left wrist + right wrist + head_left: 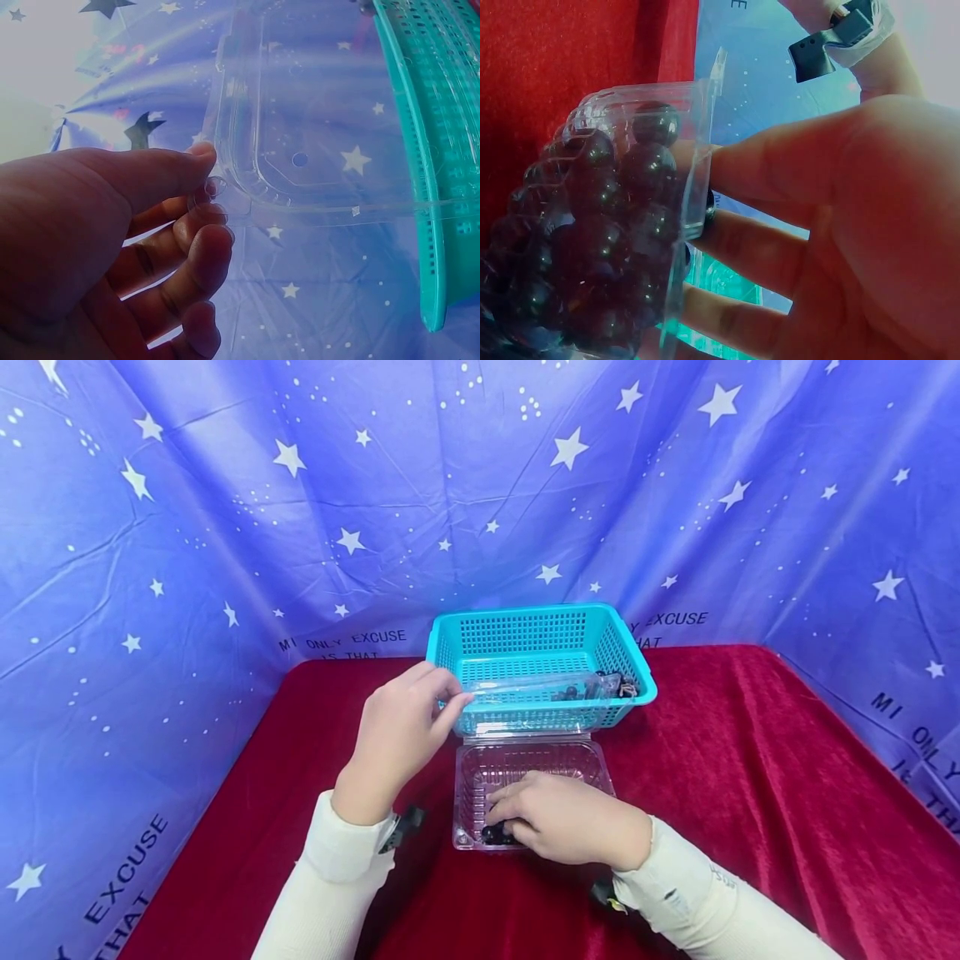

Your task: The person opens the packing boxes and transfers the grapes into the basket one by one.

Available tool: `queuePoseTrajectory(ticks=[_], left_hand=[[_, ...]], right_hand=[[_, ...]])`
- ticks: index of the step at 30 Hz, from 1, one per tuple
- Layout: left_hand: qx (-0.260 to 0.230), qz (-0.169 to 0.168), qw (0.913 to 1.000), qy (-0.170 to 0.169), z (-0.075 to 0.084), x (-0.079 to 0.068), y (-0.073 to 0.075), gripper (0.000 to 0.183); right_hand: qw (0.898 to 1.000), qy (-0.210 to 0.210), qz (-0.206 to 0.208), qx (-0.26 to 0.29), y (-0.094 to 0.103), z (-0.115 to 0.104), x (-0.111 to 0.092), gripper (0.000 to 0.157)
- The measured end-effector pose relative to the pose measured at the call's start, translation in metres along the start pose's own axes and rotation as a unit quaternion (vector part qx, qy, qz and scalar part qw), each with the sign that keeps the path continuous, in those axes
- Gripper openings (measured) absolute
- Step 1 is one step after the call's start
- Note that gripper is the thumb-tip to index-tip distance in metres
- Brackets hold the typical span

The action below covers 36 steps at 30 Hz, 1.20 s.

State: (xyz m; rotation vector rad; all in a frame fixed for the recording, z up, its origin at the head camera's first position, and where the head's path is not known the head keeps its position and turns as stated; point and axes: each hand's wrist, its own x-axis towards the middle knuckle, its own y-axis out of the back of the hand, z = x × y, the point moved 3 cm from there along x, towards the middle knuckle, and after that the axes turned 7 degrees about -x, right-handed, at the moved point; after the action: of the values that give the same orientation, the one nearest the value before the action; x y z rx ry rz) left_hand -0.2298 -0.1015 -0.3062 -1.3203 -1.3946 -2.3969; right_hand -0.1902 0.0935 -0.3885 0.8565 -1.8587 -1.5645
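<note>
A clear plastic clamshell box [463,777] stands opened on the table, its raised lid [259,112] leaning over the basket's near side. My left hand [405,731] pinches the lid's corner between thumb and fingers. Dark, glossy grapes [592,247] lie in the box, seen through its ribbed wall in the right wrist view. My right hand [558,817] reaches over the rim, its thumb and fingers curled round some of the grapes. A few grapes show by the box's near left corner in the head view; the palm hides the others.
Directly behind the box stands a turquoise mesh basket [637,677]. More dark grapes [622,687] with a brownish stem lie in its right end, partly seen through the lid. Red velvet cloth [750,760] covers the table. Blue star-printed curtains [450,485] surround it.
</note>
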Motion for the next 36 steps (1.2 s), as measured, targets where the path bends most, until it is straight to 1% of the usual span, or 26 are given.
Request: queuePoseTrajectory(ticks=[5, 12, 17, 20, 24, 27, 31, 36], left_hand=[[-0.001, -0.001, 1.0, 0.0, 0.0, 0.0, 0.0, 0.014], [-0.004, -0.001, 1.0, -0.001, 0.0, 0.0, 0.0, 0.014], [-0.003, -0.003, 1.0, 0.002, -0.001, 0.0, 0.0, 0.015], [-0.003, -0.005, 1.0, 0.004, -0.001, 0.0, 0.0, 0.015], [-0.005, -0.006, 1.0, 0.004, -0.001, 0.0, 0.0, 0.014], [-0.004, -0.005, 1.0, 0.004, -0.001, 0.0, 0.0, 0.014], [-0.005, -0.005, 1.0, 0.003, -0.001, 0.0, -0.001, 0.014], [-0.004, -0.003, 1.0, 0.0, -0.002, 0.0, -0.001, 0.013]], right_hand=[[1.0, 0.0, 0.005, 0.007, 0.0, 0.001, 0.001, 0.026], [1.0, 0.013, 0.027, 0.003, 0.002, 0.005, 0.003, 0.023], [0.999, -0.008, 0.038, -0.018, 0.006, 0.009, 0.002, 0.018], [0.999, -0.023, 0.039, -0.029, 0.009, 0.011, 0.001, 0.019], [0.998, -0.033, 0.043, -0.041, 0.011, 0.015, -0.001, 0.018], [0.997, -0.033, 0.049, -0.044, 0.012, 0.018, -0.002, 0.02], [0.997, -0.028, 0.056, -0.046, 0.011, 0.025, -0.003, 0.027], [0.997, -0.028, 0.056, -0.046, 0.009, 0.034, -0.003, 0.032]])
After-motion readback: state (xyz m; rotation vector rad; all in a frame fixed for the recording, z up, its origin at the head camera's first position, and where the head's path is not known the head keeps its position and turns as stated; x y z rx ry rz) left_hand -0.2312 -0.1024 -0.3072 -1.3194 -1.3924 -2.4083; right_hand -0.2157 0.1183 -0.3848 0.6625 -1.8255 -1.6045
